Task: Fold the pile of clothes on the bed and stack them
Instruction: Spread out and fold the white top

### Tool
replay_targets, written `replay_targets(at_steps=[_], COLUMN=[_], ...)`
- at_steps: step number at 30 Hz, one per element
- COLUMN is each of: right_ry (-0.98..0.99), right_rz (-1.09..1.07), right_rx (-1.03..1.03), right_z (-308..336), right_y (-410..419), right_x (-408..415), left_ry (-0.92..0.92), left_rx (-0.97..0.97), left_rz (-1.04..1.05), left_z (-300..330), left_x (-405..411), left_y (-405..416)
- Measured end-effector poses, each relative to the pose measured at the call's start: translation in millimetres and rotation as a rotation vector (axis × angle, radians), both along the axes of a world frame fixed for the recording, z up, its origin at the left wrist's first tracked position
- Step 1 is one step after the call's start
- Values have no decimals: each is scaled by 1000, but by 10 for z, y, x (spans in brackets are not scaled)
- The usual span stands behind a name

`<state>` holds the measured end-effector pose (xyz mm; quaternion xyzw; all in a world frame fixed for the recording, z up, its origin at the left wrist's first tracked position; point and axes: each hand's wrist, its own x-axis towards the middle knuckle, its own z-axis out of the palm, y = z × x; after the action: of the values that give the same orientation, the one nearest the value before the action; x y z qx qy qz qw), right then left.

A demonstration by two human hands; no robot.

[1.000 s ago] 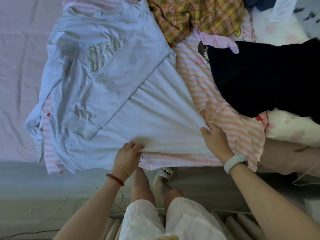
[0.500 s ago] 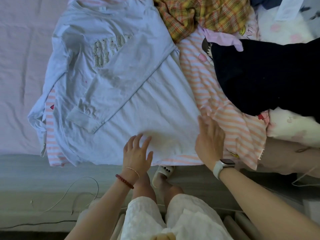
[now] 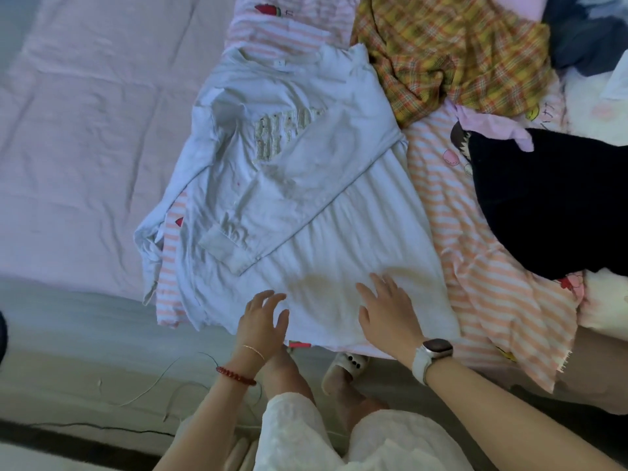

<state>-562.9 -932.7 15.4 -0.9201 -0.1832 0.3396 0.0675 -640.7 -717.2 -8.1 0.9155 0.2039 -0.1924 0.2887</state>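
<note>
A pale blue long-sleeved shirt (image 3: 306,198) with worn lettering lies spread on the bed, one sleeve folded across its front. My left hand (image 3: 261,321) hovers over its bottom hem with fingers spread and holds nothing. My right hand (image 3: 387,311), with a watch on the wrist, lies flat and open on the lower part of the shirt. Under the shirt is a pink-and-white striped cloth (image 3: 496,290). To the right lie a yellow plaid garment (image 3: 452,52) and a dark navy garment (image 3: 550,205).
The pink bed sheet (image 3: 78,147) stretches away to the left. The bed's near edge (image 3: 68,311) runs across below the shirt. On the floor lie thin cables (image 3: 163,389). My legs and a slipper (image 3: 343,368) are beside the bed.
Both hands let go of the shirt's bottom hem and opened. The right hand slid left onto the shirt. The view shifted left, so the clothes now sit further right.
</note>
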Motion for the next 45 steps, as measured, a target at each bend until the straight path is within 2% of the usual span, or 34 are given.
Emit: replay_targets(at_steps=[6,12,14,16,19,21,24,29,32,33,36,38,40,42,43,45], right_ry=[12,-7,-49,-115,-160,-162,-203,-310,-223,-193,-194,-210,-218,-195,-179,-158], right_rz=[-10,-34,-41,-38,8,27,-21,-91,-90,-90,-99,-153,-238,-311,-329,-324], right_rx=[210,303,329,360,379,380,377,338,328,335,418,499,545,541,528,494], right_z=[146,129,108,83,13,-51,-113,-136,-125,-111,-40,1,13,-9,-31,-81], right_y=[810,1750,2108,2478,2989,3271,3570,3748,3791,3803,3852,3913,3977,4036,4064,4109], right_x=[441,806,921,1029,1115,1145,1168,1209,1250,1258,1279,1296,1331,1376,1394,1416], left_ry=[-167,-210,-177,-64,123,117,35,141,237,163,-257,-416,-298,1,105,100], left_rx=[-6,-44,-110,-153,-188,-276,-384,-540,-594,-526,-129,-4,-89,-173,-182,-217], left_rz=[309,581,800,950,783,738,809,405,378,417,674,717,432,6,-76,60], left_z=[270,98,-27,-189,-472,-632,-764,-738,-597,-540,-259,-60,12,-93,-153,-204], left_x=[477,1046,1205,1288,1245,1218,1296,1488,1401,1358,1259,1211,1168,1100,1092,1166], left_y=[952,2027,2410,2748,3130,3343,3520,3363,3541,3648,3900,3893,3773,3631,3614,3669])
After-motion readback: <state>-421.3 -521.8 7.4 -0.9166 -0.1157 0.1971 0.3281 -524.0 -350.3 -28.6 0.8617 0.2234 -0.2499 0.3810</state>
